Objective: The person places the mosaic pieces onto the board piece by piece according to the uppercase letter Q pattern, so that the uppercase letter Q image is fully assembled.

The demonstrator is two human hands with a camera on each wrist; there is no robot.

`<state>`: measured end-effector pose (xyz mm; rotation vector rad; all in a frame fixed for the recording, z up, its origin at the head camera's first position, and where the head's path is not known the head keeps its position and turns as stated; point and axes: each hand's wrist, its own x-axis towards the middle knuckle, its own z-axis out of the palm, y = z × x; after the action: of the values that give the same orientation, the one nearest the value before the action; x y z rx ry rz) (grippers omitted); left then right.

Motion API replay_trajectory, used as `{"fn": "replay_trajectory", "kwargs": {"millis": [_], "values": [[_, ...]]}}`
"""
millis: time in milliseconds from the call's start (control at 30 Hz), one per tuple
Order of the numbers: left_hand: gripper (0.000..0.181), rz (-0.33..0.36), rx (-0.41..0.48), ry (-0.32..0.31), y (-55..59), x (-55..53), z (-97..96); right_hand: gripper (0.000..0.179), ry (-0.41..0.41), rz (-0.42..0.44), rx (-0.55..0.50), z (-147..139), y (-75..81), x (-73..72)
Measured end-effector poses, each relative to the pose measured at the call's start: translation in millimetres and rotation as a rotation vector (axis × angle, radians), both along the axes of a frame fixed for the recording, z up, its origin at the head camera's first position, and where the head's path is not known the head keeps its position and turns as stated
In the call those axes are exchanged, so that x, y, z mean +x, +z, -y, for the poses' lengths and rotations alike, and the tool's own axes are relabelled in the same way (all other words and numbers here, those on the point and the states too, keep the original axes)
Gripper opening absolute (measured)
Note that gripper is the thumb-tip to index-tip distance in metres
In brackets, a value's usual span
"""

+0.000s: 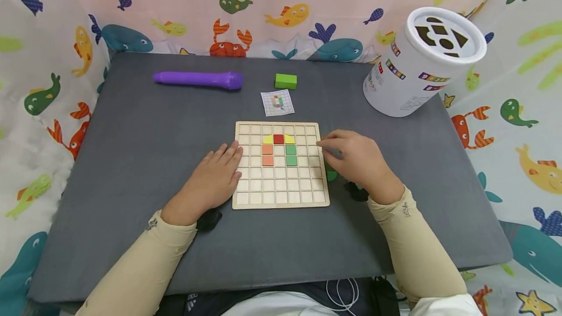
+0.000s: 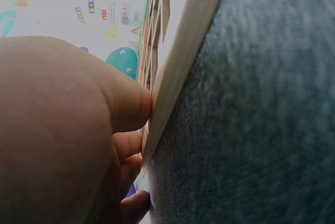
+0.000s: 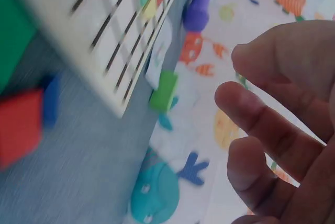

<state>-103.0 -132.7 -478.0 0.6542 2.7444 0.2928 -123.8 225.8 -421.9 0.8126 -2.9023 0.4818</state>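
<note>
1. The left hand (image 1: 214, 179) lies palm down at the left side of the square, pale wooden grid board (image 1: 281, 206), its fingers extended and touching the edge; it grips nothing.
2. The right hand (image 1: 357, 162) is at the board's right edge, fingers loosely bent toward the board. The right wrist view shows clear gaps between these fingers, with nothing held.
3. The board lies flat on the dark grey, cloth-like tabletop (image 1: 131, 184), between the hands. Being about square, it has no clear long axis; its sides run roughly away from the person.
4. Flat coloured tiles form an arch whose open end faces the person: a red square tile (image 1: 278, 139) between two yellow tiles (image 1: 268, 139) across the top, two orange square tiles (image 1: 267, 149) down the left and two green square tiles (image 1: 291, 149) down the right.
5. The yellow tiles' outer far corners look cut away; the other cells show bare wood.
6. Beyond the board lies a small white printed card (image 1: 277, 103), with a bright green rectangular block (image 1: 286, 81) just behind.
</note>
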Motion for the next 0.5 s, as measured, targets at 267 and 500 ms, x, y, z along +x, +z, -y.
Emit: {"fn": "replay_trajectory", "kwargs": {"millis": [267, 500], "values": [[0.064, -0.024, 0.001, -0.001, 3.0, -1.1, 0.4, 0.022, -0.148, 0.145, 0.027, -39, -9.1, 18.2], [0.064, -0.006, 0.0, -0.006, -0.1, 0.2, -2.6, 0.031, -0.099, 0.224, 0.099, -38, -35.9, 40.7]]}}
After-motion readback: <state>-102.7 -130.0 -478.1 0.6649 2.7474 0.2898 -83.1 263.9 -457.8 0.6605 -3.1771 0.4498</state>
